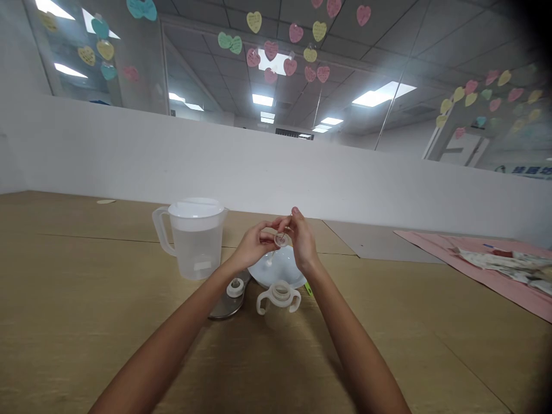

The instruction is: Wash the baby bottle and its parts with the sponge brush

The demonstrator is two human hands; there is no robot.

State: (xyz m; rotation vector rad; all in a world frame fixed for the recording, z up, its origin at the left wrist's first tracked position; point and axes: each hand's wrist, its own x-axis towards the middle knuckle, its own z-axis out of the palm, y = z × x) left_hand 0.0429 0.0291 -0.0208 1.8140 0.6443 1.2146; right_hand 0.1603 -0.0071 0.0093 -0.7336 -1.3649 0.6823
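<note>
My left hand [254, 246] pinches a small clear round piece [282, 240] by its edge, above a white bowl [276, 270]. The fingers of my right hand [302, 240] are closed close over the same piece; a thin thing seems to be between them, too small to name. Nearer me stands a clear baby bottle [281, 307] with two white handles and its mouth uncovered. To its left, a white bottle collar with a teat [235, 287] rests on a dark grey, flat-looking object [228, 307]. Part of the bowl is behind my hands.
A clear plastic pitcher [197, 244] with a handle stands left of the bowl. Something bright green [308, 288] shows beside the bowl. On the right lies a pink cloth [431, 244] with printed items on it. Behind the table [107, 305] rises a white wall [259, 167] with glass above.
</note>
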